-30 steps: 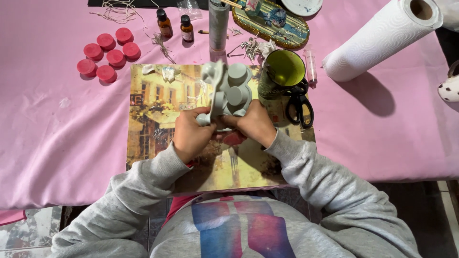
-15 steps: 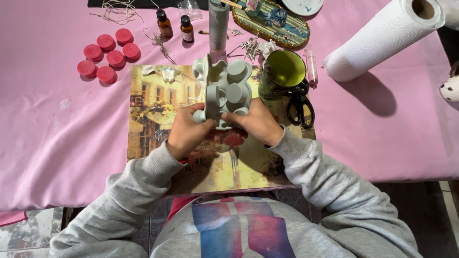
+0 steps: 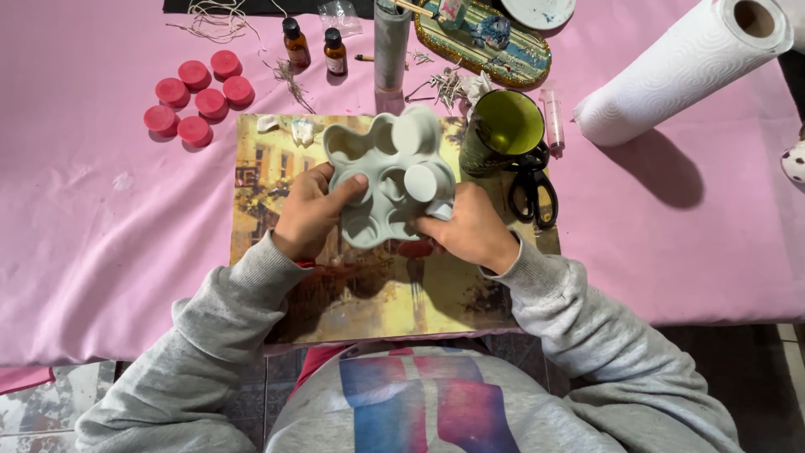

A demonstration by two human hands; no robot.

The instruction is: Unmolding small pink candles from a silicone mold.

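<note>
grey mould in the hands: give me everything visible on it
The grey mould is a pale grey-green, matte, rubbery-looking piece with a lobed, flower-like outline and several round cups. Some cups show as hollows; two, near the upper right, bulge out as round plugs. It is held tilted above the picture placemat, clear of it. The left hand grips its left edge, thumb in a hollow; the right hand holds the lower right edge. Whether anything fills the cups cannot be told.

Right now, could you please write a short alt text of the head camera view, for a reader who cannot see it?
Both hands, left hand and right hand, hold a grey flexible mould with round cups above a picture placemat on a pink tablecloth. Nearby are red wax discs, a green mug, and a paper towel roll.
</note>
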